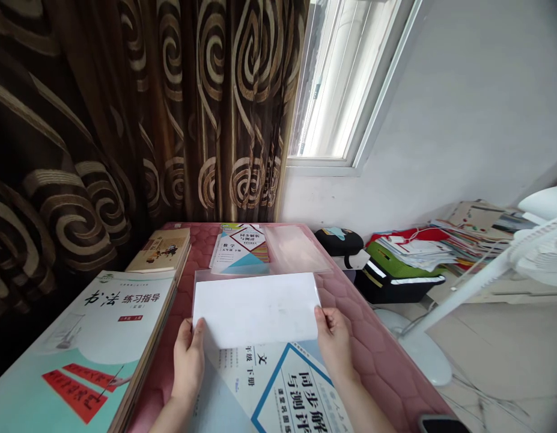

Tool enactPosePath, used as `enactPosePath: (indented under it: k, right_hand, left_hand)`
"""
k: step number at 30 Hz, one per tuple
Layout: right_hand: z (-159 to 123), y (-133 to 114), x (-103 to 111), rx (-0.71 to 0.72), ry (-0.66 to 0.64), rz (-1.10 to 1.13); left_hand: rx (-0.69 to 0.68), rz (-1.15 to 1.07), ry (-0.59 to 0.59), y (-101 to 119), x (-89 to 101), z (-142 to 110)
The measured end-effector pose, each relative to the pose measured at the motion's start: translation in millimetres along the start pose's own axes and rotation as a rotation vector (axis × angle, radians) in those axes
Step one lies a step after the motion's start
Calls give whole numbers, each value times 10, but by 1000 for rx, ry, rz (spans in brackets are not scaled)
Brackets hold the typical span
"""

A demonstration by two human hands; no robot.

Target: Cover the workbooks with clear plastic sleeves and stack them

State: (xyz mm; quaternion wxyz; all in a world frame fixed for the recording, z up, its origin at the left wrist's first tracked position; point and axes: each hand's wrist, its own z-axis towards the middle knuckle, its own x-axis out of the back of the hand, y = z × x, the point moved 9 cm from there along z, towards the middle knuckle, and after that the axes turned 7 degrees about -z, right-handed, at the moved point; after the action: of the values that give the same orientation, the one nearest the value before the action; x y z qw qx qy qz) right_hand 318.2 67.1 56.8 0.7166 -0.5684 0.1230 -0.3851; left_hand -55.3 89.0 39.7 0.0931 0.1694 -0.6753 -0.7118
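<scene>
As left hand (pixel 189 356) and right hand (pixel 336 341) pinch its sides, white sheet (pixel 255 310) lies between.

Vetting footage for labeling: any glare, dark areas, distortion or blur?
Head view: window nearly blown out, curtain darkest toward the left edge, fan leaning outward, probably wide-angle distortion; also head view: white sheet bright with faint marks, left hand and right hand reasonably sharp.

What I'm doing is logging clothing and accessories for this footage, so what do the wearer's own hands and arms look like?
The left hand and right hand are ungloved, with no ring, watch or bracelet to be seen. The left forearm and right forearm show no sleeve, cable or marking as far as the frame reaches.
</scene>
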Motion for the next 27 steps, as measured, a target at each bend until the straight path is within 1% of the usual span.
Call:
enactPosePath:
  k: [3, 6, 8, 12, 17, 20, 25, 27]
  right_hand:
    - [-6, -8, -8, -18, -12, 53]
    - [-5, 24, 7, -64, -1, 160]
    - [4, 46, -7, -89, -25, 200]
    - [11, 53, -93, -116, -148, 164]
    - [14, 10, -61, -67, -114, 30]
    - [10, 20, -83, -60, -139, -5]
    - [12, 17, -104, -51, -181, 72]
    - [21, 23, -65, -50, -137, 124]
  left_hand:
    - [5, -11, 2, -35, 3, 24]
    - [-9, -30, 7, -56, 6, 42]
    - [-16, -39, 4, -56, 0, 42]
    - [-23, -41, 2, -29, -14, 23]
    - [-35, -5, 6, 14, -13, 0]
    - [-28, -3, 3, 8, -11, 0]
    - [-23, -22, -2, -30, -18, 17]
    - [-28, -38, 12, -39, -10, 20]
